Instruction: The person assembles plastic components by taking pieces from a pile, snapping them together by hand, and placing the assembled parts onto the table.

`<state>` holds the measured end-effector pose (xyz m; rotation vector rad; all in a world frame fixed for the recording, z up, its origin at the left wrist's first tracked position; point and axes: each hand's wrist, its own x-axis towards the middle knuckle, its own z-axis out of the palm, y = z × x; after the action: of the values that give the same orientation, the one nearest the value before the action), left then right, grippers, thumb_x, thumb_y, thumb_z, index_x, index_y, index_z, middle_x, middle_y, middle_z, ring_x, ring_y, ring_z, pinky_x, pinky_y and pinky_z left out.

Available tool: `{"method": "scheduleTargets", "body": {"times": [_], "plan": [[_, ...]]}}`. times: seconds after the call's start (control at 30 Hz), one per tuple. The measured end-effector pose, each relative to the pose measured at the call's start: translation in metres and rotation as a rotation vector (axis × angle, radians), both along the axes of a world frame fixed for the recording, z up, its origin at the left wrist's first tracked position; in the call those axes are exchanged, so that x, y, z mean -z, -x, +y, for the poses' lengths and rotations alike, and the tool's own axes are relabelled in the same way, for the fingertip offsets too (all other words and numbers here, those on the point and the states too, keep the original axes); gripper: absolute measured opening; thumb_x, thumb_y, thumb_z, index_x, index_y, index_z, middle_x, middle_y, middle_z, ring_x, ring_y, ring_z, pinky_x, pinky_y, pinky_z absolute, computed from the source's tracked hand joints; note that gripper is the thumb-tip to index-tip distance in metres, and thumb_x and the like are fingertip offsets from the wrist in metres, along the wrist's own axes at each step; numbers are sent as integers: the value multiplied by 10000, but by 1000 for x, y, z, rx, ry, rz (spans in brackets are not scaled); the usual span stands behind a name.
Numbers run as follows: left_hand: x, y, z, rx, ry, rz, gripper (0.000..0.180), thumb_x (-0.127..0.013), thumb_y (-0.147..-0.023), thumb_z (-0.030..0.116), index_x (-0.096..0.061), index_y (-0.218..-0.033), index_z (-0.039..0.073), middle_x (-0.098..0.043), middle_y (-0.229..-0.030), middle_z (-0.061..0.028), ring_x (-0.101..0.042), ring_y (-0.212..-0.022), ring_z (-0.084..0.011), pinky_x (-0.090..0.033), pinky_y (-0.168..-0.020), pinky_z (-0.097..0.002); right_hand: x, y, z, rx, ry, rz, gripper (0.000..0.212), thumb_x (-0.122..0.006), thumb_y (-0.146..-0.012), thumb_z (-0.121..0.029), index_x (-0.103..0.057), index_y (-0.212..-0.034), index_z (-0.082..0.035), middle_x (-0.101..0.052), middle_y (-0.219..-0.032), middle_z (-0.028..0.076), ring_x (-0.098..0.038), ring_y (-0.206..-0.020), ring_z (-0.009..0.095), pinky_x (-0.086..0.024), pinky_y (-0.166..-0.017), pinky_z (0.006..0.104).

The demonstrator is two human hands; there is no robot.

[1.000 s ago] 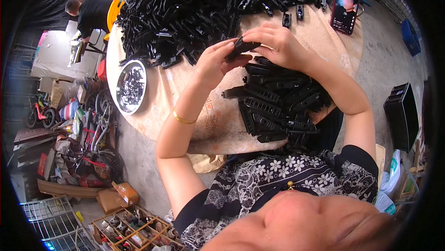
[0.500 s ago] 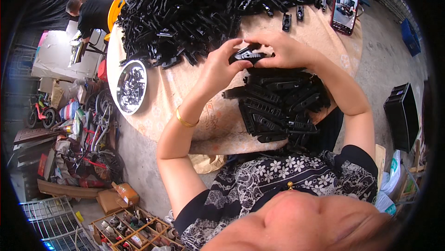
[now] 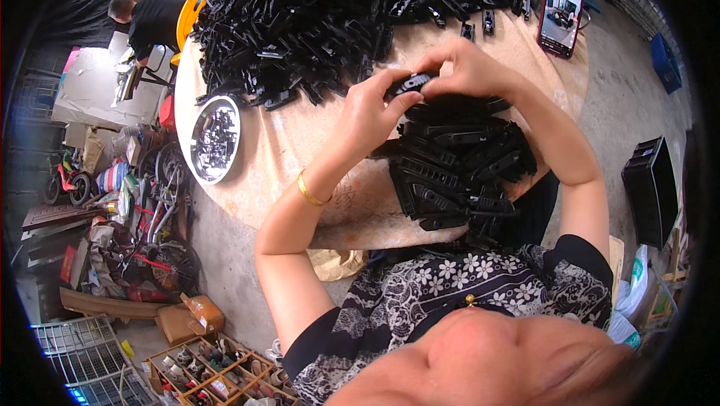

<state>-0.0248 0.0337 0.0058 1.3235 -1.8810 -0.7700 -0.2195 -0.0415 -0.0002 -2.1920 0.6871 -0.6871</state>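
Above the table, my left hand [image 3: 373, 110] and my right hand [image 3: 472, 70] meet around a small black plastic part with a silver-grey piece [image 3: 412, 85] on it. Both hands are closed on it, the left with its thumb along the near side. My right fingers curl over the part's right end and hide some of it. Just below my hands lies a heap of long black plastic strips [image 3: 457, 170] with slotted surfaces. Beyond them spreads a large pile of black plastic parts [image 3: 300, 23]. Several small black-and-silver parts [image 3: 488, 22] stand apart at its right edge.
A white-rimmed bowl [image 3: 238, 132] of small shiny pieces sits on the left of the cloth-covered table [image 3: 262, 185]. A phone [image 3: 561, 14] leans upright at the far right. A black crate [image 3: 649, 192] stands on the floor. At the far left, another person [image 3: 156, 22] bends over.
The held part has turned and tilted, and my fingers cover more of it. My left hand has moved slightly to the right, and my right hand has bent further round the part.
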Motion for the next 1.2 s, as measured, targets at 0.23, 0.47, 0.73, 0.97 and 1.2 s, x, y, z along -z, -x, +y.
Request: {"method": "scheduleTargets", "body": {"times": [0.23,0.47,0.73,0.97,1.2], "plan": [[20,15,-2,410,142,-29,258,-596,-833,159,-594,-1040,6,-610,-1030,-130,-542,-1013,-285,-417,-893,-354,35,3,-76,582,589,76,253,-623,-795,-291,-662,-890,-60,-649,-823,84,-612,-792,231,-493,-698,328],[32,4,-19,99,-259,408,267,-596,-823,65,-588,-1087,28,-613,-1029,-135,-542,-989,-268,-433,-877,-348,32,5,-67,598,546,172,150,-574,-683,-127,-654,-796,-69,-645,-785,99,-613,-796,267,-491,-705,371],[38,-5,-37,116,520,-284,334,-717,-690,102,-635,-1010,55,-638,-873,-94,-543,-844,-284,-476,-720,-338,-10,-14,9,96,70,31,175,-618,-709,-136,-635,-806,8,-637,-740,144,-623,-694,251,-486,-648,319],[44,-8,-41,-128,-17,219,269,-659,-797,113,-590,-1016,-26,-617,-768,-55,-583,-699,-151,-465,-648,-272,32,55,-62,386,425,553,250,-562,-754,-44,-630,-995,-47,-609,-950,111,-515,-981,273,-439,-834,352],[36,-10,-36,-38,-373,605,280,-543,-904,170,-530,-1131,8,-608,-876,-30,-585,-730,-102,-476,-660,-226,21,29,-46,160,421,174,352,-553,-836,-117,-532,-1181,-51,-571,-978,122,-529,-920,267,-433,-800,339]]}}
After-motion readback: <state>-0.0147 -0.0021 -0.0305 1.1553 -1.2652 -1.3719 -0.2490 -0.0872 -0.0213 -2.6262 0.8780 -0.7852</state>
